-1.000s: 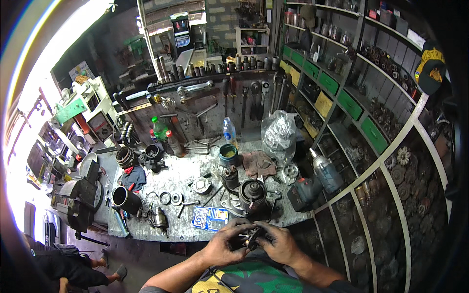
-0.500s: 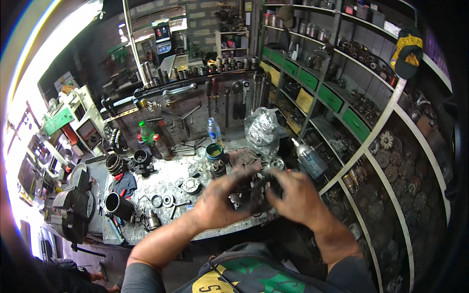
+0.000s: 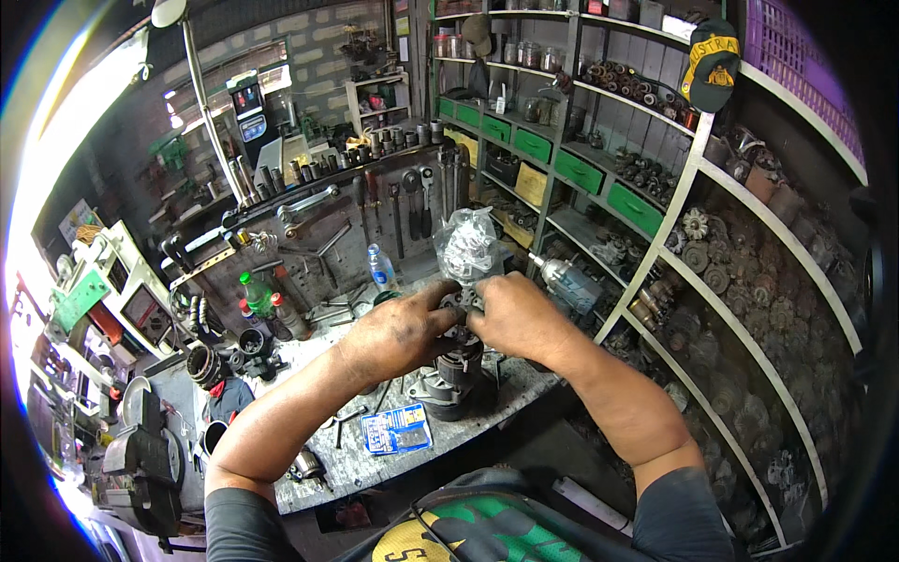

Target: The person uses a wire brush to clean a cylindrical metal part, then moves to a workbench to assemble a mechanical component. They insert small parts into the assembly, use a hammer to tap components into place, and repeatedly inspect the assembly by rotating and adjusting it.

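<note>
Left hand (image 3: pixel 398 328) and right hand (image 3: pixel 513 314) are pinching a dark metal part (image 3: pixel 463 299) over the upright housing (image 3: pixel 459 370); fingers are hiding any contact. Blue card (image 3: pixel 397 431) is lying left of the housing; plastic bag (image 3: pixel 467 242) is standing behind.

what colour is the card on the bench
Mostly blue; the card shows best in the head view.

– See a metal part (image 3: pixel 461 300) up there?
– Yes. Looks dark and grimy, gripped from both sides, partly covered, so hard to make out whole.
– Held over what?
– Over a dark cylindrical housing (image 3: pixel 459 369). Can't tell whether touching.
– Standing how?
– Upright on the workbench (image 3: pixel 350 461), near the front edge, with a paler grey casting (image 3: pixel 431 388) low at left.
</note>
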The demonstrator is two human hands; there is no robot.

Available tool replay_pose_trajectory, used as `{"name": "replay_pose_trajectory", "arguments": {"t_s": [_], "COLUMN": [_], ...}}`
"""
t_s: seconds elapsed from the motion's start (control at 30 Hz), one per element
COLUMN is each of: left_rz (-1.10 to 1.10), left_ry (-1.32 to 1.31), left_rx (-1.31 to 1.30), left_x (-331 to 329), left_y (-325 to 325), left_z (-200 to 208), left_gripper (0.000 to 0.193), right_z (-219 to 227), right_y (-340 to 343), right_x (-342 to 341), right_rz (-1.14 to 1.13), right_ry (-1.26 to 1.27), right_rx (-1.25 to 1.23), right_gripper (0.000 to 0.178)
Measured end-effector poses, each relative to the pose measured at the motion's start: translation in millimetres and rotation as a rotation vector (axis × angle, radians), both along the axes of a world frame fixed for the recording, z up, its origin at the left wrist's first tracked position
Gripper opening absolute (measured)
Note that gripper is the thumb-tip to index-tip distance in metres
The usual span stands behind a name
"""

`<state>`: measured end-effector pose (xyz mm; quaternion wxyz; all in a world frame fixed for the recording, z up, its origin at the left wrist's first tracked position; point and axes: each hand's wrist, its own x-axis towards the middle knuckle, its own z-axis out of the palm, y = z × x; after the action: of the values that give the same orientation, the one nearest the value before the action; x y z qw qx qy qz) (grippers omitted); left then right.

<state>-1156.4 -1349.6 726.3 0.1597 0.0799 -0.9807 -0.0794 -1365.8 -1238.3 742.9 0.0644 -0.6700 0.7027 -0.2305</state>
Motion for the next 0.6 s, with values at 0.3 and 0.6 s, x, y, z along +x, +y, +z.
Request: {"name": "replay_pose_trajectory", "arguments": {"t_s": [0.3, 0.6], "left_rz": [-0.133, -0.180], "left_ry": [-0.084, -0.091], "left_rx": [0.051, 0.249], "left_x": [-8, -11], "left_y": [-27, -44], "left_z": [-44, -48], "left_gripper": [0.048, 0.049], "right_z": [-47, -51], "right_y": [-8, -11], "right_x": [6, -3], "right_rz": [-0.102, -0.125], "right_ry": [-0.060, -0.200], "right_rx": [0.083, 0.147], "right_gripper": [0.036, 0.041]}}
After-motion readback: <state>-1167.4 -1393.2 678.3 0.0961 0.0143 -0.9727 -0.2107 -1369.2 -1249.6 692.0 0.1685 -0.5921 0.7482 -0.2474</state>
